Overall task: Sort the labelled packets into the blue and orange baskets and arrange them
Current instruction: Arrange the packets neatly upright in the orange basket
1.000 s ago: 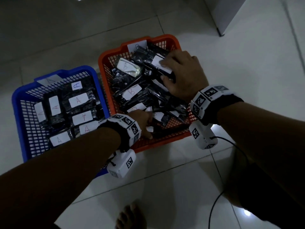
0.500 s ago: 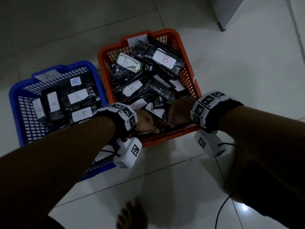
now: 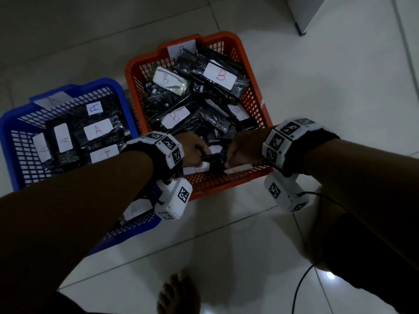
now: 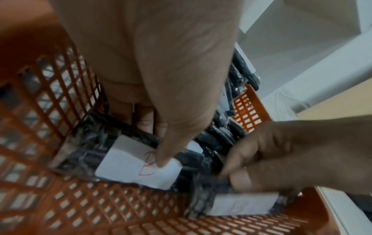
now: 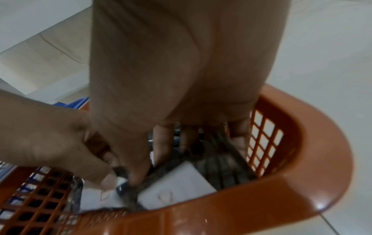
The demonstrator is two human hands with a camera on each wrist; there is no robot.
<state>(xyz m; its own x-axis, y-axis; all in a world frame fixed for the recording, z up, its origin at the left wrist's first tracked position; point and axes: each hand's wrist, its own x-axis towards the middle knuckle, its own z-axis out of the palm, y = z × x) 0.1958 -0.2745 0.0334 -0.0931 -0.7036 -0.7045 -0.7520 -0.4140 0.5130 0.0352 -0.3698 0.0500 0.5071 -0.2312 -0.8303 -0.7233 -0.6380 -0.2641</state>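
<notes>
The orange basket (image 3: 254,91) holds several black packets with white B labels. Both hands are down in its near end, side by side. My left hand (image 3: 195,152) grips one B packet (image 4: 138,167), thumb (image 4: 163,159) pressed on its label and fingers behind its far edge. My right hand (image 3: 238,152) pinches a neighbouring packet (image 5: 177,187) that lies against the near wall; its label lettering is too blurred to read. The blue basket (image 3: 13,132) on the left holds several packets labelled A (image 3: 98,130), laid flat.
Both baskets stand on a pale tiled floor. A bare foot (image 3: 179,293) is near the bottom centre. A black cable (image 3: 301,284) trails from the right wrist unit. A white cabinet corner (image 3: 301,17) stands at the far right.
My right hand came back from the far end of the orange basket to its near end, beside the left hand, and took hold of a packet. The left hand stayed put.
</notes>
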